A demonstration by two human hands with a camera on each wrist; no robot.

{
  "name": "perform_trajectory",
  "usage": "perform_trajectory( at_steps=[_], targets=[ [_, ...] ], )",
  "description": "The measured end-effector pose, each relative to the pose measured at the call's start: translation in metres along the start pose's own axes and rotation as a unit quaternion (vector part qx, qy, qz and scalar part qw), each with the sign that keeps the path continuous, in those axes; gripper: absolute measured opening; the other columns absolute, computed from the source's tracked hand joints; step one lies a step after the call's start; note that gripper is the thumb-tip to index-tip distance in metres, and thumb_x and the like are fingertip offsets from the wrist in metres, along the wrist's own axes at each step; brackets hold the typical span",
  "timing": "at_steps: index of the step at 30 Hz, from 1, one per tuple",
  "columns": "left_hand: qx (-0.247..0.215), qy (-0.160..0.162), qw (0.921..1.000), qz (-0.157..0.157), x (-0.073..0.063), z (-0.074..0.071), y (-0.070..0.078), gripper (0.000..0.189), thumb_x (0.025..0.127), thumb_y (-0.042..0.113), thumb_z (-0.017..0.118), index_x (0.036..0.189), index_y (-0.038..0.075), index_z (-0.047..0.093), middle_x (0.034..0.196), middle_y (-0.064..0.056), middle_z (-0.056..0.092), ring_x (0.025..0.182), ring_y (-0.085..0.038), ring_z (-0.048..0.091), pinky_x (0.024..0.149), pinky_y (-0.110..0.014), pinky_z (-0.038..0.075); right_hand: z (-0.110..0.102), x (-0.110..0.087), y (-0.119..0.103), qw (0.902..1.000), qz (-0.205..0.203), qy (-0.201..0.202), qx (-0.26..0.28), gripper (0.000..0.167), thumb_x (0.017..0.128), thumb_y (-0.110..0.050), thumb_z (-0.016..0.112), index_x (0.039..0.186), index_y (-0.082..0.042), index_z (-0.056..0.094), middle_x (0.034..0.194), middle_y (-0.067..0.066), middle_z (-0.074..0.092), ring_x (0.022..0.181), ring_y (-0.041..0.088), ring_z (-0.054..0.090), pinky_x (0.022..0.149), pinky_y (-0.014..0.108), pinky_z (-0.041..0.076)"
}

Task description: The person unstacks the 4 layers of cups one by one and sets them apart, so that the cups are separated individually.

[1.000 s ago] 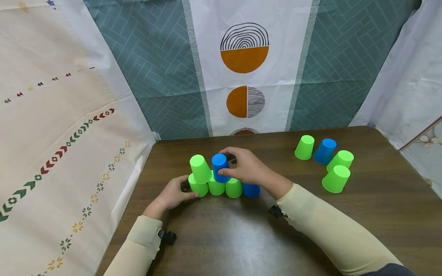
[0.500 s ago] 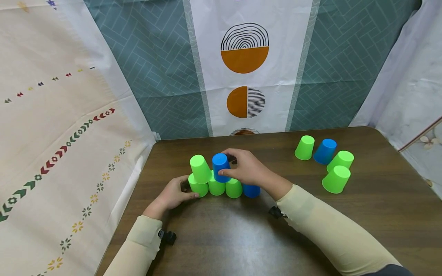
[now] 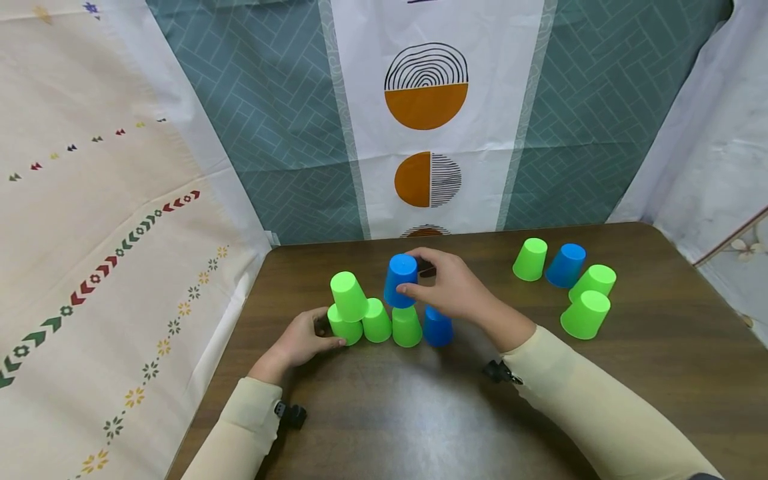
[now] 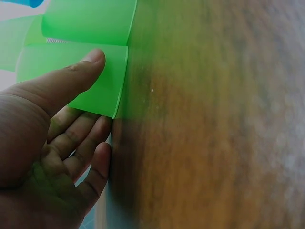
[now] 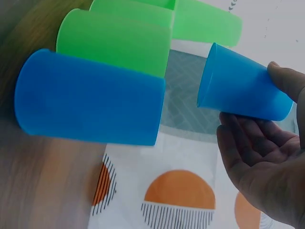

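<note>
Brown table (image 3: 372,420) lay underneath. Right hand (image 3: 453,287) pinched the blue cup (image 3: 399,280) between thumb and fingers, standing green cup (image 3: 407,329) beneath them; left hand (image 3: 300,339) gripped the end green cup (image 3: 346,331), fingers and thumb either side.

Head view: from above, facing forward and down; farthest off, table (image 3: 372,413) and wall cloth (image 3: 366,73) both in frame.
Left wrist view: very near, at left grip (image 4: 28,133), rolled sideways, facing the green cups (image 4: 107,81) and table top.
Right wrist view: near, at right grip (image 5: 271,164), rolled sideways, facing past the cup row (image 5: 90,102) to the wall cloth.
Shared, head and right wrist: cup row, orange half-circles (image 5: 178,188).
</note>
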State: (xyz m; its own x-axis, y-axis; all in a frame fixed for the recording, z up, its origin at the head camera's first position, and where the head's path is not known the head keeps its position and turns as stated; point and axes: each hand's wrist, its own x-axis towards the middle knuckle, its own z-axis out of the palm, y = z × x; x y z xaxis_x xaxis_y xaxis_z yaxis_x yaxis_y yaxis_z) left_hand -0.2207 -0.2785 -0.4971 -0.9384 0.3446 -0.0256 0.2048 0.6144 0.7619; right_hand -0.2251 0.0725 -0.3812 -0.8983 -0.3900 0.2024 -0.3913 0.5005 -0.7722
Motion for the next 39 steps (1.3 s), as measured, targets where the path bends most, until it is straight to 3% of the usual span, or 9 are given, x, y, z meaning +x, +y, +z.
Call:
perform_trajectory(
  at_steps=[8, 17, 26, 31, 39],
  targets=[
    [-0.004, 0.001, 1.0, -0.002, -0.001, 0.0, 0.0, 0.072, 0.082, 0.024, 0.094, 0.143, 0.004, 0.061, 0.126, -0.007, 0.071, 0.11, -0.022, 0.068, 0.092, -0.042, 0.057, -0.021, -0.015, 0.01, 0.9993, 0.017, 0.033, 0.009, 0.058, 0.092, -0.035, 0.084, 0.141, -0.013, 0.062, 0.129, 0.007, 0.069, 0.118, 0.031, 0.063, 0.096, 0.056, 0.053],
    [0.005, 0.001, 1.0, -0.003, -0.001, -0.001, 0.002, 0.071, 0.082, 0.024, 0.093, 0.143, 0.004, 0.061, 0.126, -0.007, 0.07, 0.11, -0.022, 0.068, 0.092, -0.042, 0.057, -0.042, -0.037, 0.04, 0.9967, 0.034, 0.07, 0.021, 0.055, 0.092, -0.038, 0.083, 0.138, -0.016, 0.063, 0.123, 0.005, 0.071, 0.113, 0.03, 0.066, 0.092, 0.054, 0.057],
    [0.003, -0.002, 1.0, -0.007, -0.001, 0.0, 0.002, 0.072, 0.083, 0.023, 0.093, 0.144, 0.005, 0.06, 0.128, -0.008, 0.07, 0.112, -0.024, 0.068, 0.094, -0.044, 0.056, -0.061, -0.057, 0.066, 0.9924, 0.094, 0.079, -0.002, 0.063, 0.095, -0.048, 0.078, 0.145, -0.016, 0.058, 0.129, 0.012, 0.069, 0.116, 0.036, 0.066, 0.09, 0.057, 0.058],
    [0.005, -0.001, 1.0, -0.008, -0.001, -0.001, 0.003, 0.072, 0.083, 0.023, 0.093, 0.145, 0.004, 0.06, 0.128, -0.008, 0.07, 0.112, -0.024, 0.068, 0.094, -0.044, 0.056, -0.068, -0.066, 0.083, 0.9905, 0.099, 0.094, -0.021, 0.063, 0.094, -0.047, 0.078, 0.144, -0.014, 0.058, 0.128, 0.015, 0.068, 0.113, 0.038, 0.069, 0.088, 0.057, 0.059],
    [0.0, -0.001, 0.9999, -0.011, -0.002, 0.0, 0.005, 0.074, 0.083, 0.023, 0.093, 0.145, 0.004, 0.059, 0.128, -0.008, 0.07, 0.113, -0.024, 0.068, 0.095, -0.044, 0.056, -0.072, -0.079, 0.109, 0.99, 0.11, 0.086, -0.021, 0.071, 0.096, -0.044, 0.077, 0.148, -0.004, 0.053, 0.14, 0.024, 0.061, 0.119, 0.048, 0.066, 0.089, 0.059, 0.058]
  ],
)
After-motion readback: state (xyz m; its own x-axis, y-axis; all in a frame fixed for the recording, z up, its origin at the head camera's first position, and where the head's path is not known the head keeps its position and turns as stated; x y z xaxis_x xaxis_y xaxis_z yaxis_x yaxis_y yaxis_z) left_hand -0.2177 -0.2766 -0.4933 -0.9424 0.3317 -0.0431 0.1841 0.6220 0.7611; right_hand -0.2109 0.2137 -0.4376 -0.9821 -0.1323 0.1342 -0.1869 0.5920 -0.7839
